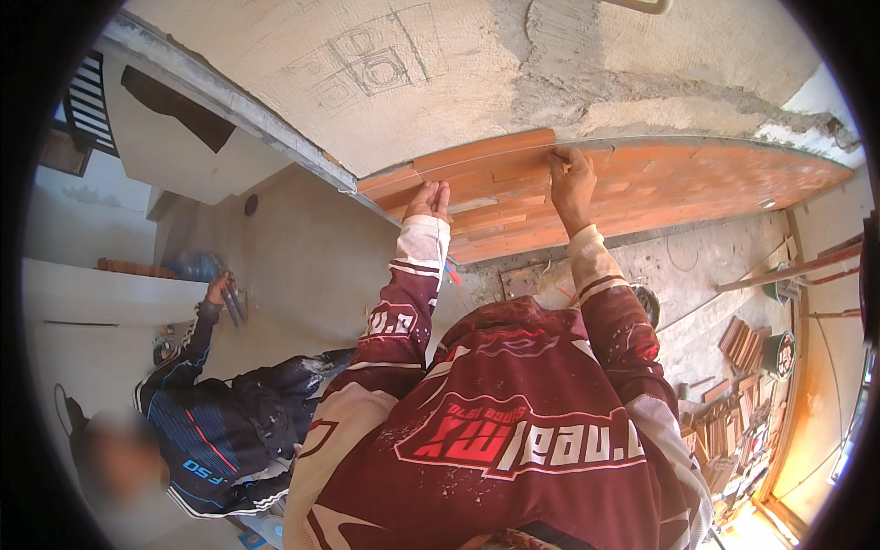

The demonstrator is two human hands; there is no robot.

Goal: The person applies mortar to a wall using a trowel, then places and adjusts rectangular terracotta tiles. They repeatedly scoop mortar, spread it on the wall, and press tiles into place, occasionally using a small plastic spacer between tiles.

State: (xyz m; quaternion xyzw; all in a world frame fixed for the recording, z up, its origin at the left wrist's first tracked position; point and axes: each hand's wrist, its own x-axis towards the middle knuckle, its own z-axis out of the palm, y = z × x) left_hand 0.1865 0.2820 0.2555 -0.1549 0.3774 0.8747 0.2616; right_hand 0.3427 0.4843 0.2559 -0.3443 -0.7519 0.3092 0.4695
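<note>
A long terracotta brick tile [484, 156] lies in the top row of the tiled wall strip [660, 183], against the wall face. At its left end, below it, my left hand [429, 199] has its fingers bent together and touching the tile. My right hand [573, 183] is closed at the tile's right end, thumb and fingers pinched on the edge; the exact contact is partly hidden. A thin white string [513, 149] runs along the top of the row, close to my right fingers. Another brick tile [390, 183] sits left of my left hand, by the wall corner.
Rough plaster [458, 64] with pencil sketches rises above the tiles. At the left, a co-worker in a dark jacket [211, 412] holds something blurred. Stacks of brick tiles [733, 422], a bucket [779, 356] and wooden poles [797, 272] stand at the right.
</note>
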